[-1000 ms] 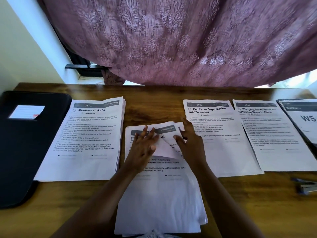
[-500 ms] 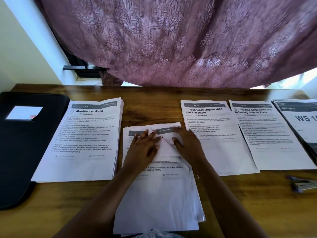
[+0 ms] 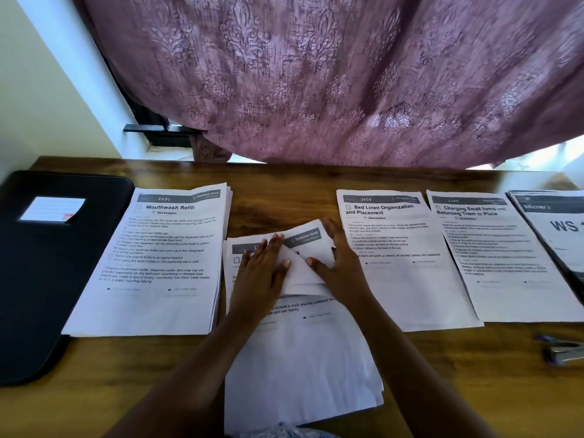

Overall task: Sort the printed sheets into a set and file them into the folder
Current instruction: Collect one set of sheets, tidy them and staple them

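A loose stack of printed sheets [image 3: 300,358] lies in the middle of the wooden table [image 3: 284,200], close to me. My left hand [image 3: 262,276] presses flat on its upper part with straight fingers. My right hand [image 3: 339,263] pinches the bent-up top right corner of the upper sheets between thumb and fingers. To the left lies the "Mouthwash Refill" stack [image 3: 164,273]. On the right are the "Bed Linen Organization" stack [image 3: 407,289] and the "Charging Small Items" stack [image 3: 505,279]. The black folder [image 3: 47,279], with a white label, lies shut at the far left.
A dark-edged sheet marked "WS" [image 3: 559,229] lies at the far right edge. A stapler [image 3: 564,355] sits near the front right. A purple patterned curtain [image 3: 316,90] hangs behind the table, against a white wall at the left.
My right hand has shifted along the top right corner of the middle stack, bending the upper sheets further. My left hand stays pressed on the stack. The view moved slightly.
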Available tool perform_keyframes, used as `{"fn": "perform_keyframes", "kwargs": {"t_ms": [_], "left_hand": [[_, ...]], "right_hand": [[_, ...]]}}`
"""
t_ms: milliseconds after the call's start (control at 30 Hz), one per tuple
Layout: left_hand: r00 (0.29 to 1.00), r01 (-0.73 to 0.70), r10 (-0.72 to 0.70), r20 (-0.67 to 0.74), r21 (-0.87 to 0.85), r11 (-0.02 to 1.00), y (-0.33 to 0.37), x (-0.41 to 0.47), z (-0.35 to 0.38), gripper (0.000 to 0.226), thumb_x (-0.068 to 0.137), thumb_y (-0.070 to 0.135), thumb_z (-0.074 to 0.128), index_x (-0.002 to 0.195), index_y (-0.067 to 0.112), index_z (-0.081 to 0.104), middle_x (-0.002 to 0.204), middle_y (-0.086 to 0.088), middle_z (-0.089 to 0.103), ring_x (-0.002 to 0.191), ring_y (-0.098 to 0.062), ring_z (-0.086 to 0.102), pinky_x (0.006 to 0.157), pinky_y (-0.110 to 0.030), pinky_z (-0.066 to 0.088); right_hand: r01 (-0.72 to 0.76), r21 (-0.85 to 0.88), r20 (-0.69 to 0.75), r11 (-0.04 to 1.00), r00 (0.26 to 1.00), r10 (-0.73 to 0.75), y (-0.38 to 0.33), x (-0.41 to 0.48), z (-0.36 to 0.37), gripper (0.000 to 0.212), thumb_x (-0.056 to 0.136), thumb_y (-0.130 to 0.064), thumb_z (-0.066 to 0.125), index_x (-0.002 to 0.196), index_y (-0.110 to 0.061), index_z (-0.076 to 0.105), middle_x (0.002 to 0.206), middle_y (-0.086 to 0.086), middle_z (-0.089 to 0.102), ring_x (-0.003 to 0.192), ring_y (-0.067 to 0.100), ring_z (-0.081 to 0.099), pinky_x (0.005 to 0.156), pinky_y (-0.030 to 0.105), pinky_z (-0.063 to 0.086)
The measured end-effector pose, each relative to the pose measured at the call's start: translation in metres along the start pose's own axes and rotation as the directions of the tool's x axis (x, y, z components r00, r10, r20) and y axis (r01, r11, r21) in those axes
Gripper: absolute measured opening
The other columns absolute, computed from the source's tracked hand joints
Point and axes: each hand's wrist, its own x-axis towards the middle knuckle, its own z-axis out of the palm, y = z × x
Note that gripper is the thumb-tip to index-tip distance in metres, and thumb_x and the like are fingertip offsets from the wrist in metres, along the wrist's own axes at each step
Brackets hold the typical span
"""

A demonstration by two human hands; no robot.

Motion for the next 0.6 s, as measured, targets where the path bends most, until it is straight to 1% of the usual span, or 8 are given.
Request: {"fn": "perform_keyframes", "kwargs": {"t_ms": [100, 200, 267, 300, 367, 433, 500, 600], "left_hand": [[0.995, -0.076, 0.051, -0.091, -0.299, 0.951, 0.0, -0.001, -0.003, 0.058, 0.098, 0.058, 0.019, 0.151, 0.036, 0.013, 0.159, 0.01, 0.018, 0.147, -0.014, 0.019, 0.117, -0.041, 0.019], [0.997, -0.075, 0.068, -0.045, -0.182, 0.98, -0.009, 0.001, -0.001, 0.062, 0.097, 0.059, 0.014, 0.151, 0.03, 0.025, 0.159, 0.003, 0.02, 0.148, -0.016, 0.01, 0.118, -0.05, 0.017], [0.996, -0.076, 0.074, 0.041, 0.064, 0.995, -0.014, 0.003, 0.003, 0.066, 0.095, 0.062, 0.013, 0.149, 0.028, 0.032, 0.158, 0.005, 0.021, 0.148, -0.017, 0.008, 0.118, -0.053, 0.016], [0.994, -0.092, 0.083, 0.064, 0.151, 0.984, -0.015, 0.003, 0.005, 0.063, 0.095, 0.059, 0.016, 0.148, 0.029, 0.032, 0.158, 0.006, 0.022, 0.148, -0.019, 0.009, 0.119, -0.053, 0.014], [0.994, -0.096, 0.082, 0.073, 0.201, 0.975, -0.014, 0.003, 0.007, 0.059, 0.095, 0.053, 0.019, 0.149, 0.032, 0.031, 0.157, 0.007, 0.021, 0.148, -0.018, 0.008, 0.12, -0.046, 0.009], [0.996, -0.071, 0.058, 0.075, 0.19, 0.979, -0.013, 0.004, 0.006, 0.06, 0.093, 0.054, 0.018, 0.149, 0.033, 0.031, 0.158, 0.008, 0.021, 0.148, -0.016, 0.007, 0.118, -0.037, 0.002], [0.996, -0.056, 0.043, 0.078, 0.182, 0.982, -0.012, 0.004, 0.005, 0.062, 0.092, 0.055, 0.016, 0.148, 0.033, 0.032, 0.158, 0.008, 0.021, 0.148, -0.015, 0.007, 0.116, -0.034, -0.001], [0.997, -0.043, 0.031, 0.073, 0.175, 0.984, -0.01, 0.003, 0.004, 0.063, 0.092, 0.054, 0.015, 0.147, 0.032, 0.033, 0.158, 0.008, 0.022, 0.148, -0.013, 0.007, 0.117, -0.034, -0.002]], "right_hand": [[0.318, -0.247, 0.277, 0.915, 0.928, -0.248, 0.0, -0.022, 0.006, 0.068, 0.096, -0.03, 0.049, 0.151, -0.028, 0.01, 0.154, -0.005, 0.028, 0.136, 0.012, 0.035, 0.112, 0.034, 0.03], [0.594, -0.392, 0.468, 0.702, 0.786, -0.403, 0.019, -0.037, 0.012, 0.061, 0.093, -0.049, 0.033, 0.145, -0.017, 0.034, 0.144, 0.006, 0.046, 0.133, 0.02, 0.043, 0.114, 0.048, 0.027], [0.534, -0.266, 0.371, 0.803, 0.825, -0.426, 0.025, -0.037, 0.011, 0.051, 0.094, -0.046, 0.037, 0.128, -0.015, 0.057, 0.132, 0.006, 0.059, 0.124, 0.018, 0.052, 0.113, 0.035, 0.03], [0.401, -0.131, 0.267, 0.907, 0.895, -0.358, 0.021, -0.035, 0.008, 0.042, 0.094, -0.042, 0.042, 0.117, -0.016, 0.065, 0.121, 0.003, 0.066, 0.114, 0.014, 0.058, 0.107, 0.031, 0.037], [0.153, 0.036, 0.095, 0.988, 0.983, -0.155, 0.018, -0.019, 0.0, 0.024, 0.092, -0.033, 0.054, 0.104, -0.019, 0.069, 0.102, -0.004, 0.072, 0.097, 0.011, 0.067, 0.089, 0.03, 0.051], [0.122, -0.191, 0.028, 0.974, 0.993, -0.119, 0.023, 0.005, -0.008, 0.025, 0.092, -0.03, 0.058, 0.114, -0.02, 0.062, 0.11, 0.0, 0.069, 0.103, 0.018, 0.065, 0.089, 0.036, 0.051], [0.144, -0.468, 0.183, 0.872, 0.981, -0.064, 0.031, 0.022, -0.009, 0.05, 0.092, -0.038, 0.056, 0.137, -0.02, 0.045, 0.139, 0.005, 0.05, 0.129, 0.022, 0.046, 0.108, 0.042, 0.035], [0.223, -0.578, 0.256, 0.785, 0.963, -0.085, 0.038, 0.028, -0.009, 0.064, 0.091, -0.046, 0.053, 0.146, -0.02, 0.032, 0.148, 0.006, 0.039, 0.139, 0.021, 0.033, 0.117, 0.041, 0.018]]}}
